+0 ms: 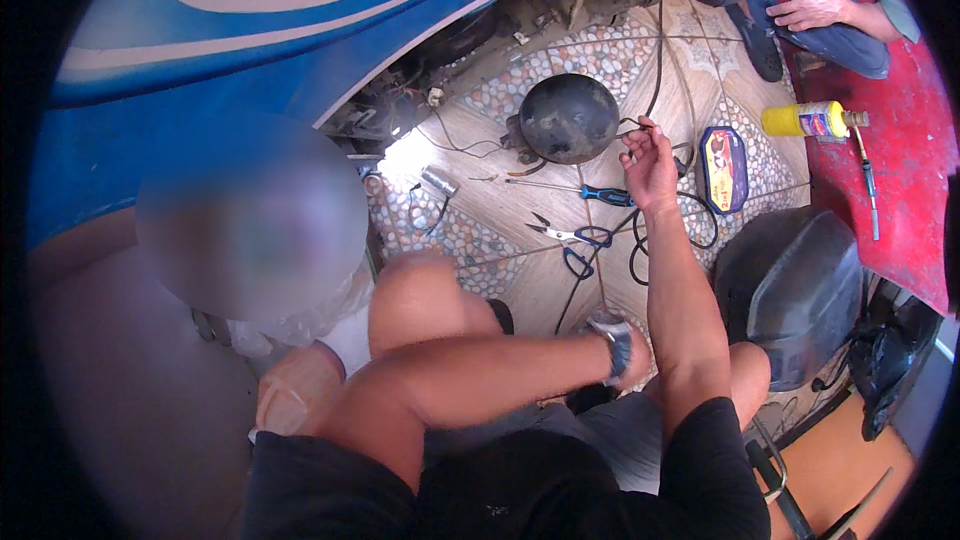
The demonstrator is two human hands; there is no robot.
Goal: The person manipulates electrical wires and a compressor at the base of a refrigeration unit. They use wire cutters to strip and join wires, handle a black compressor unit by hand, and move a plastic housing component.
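Observation:
A black rounded compressor [570,118] rests on the tiled floor ahead of me. My right hand [650,168] is at its right side, with thumb and fingertips pinched on a thin tube [630,124] that comes out of it. My left forearm, with a watch [619,350] at the wrist, crosses low in front of me. My left hand [635,365] is smeared by motion beside my right leg, its fingers unclear. Between my arms and the compressor lie a screwdriver [606,196] with a blue and black handle and open scissors [570,236] with dark blue handles.
A silver cylinder [440,182] with wires lies left; a dark blue case [723,172] and black cable [700,210] right. A yellow gas bottle [805,120] with a torch lies partly on a red surface [915,150]. People sit at left and far right; a black plastic shell [790,290] stands nearby.

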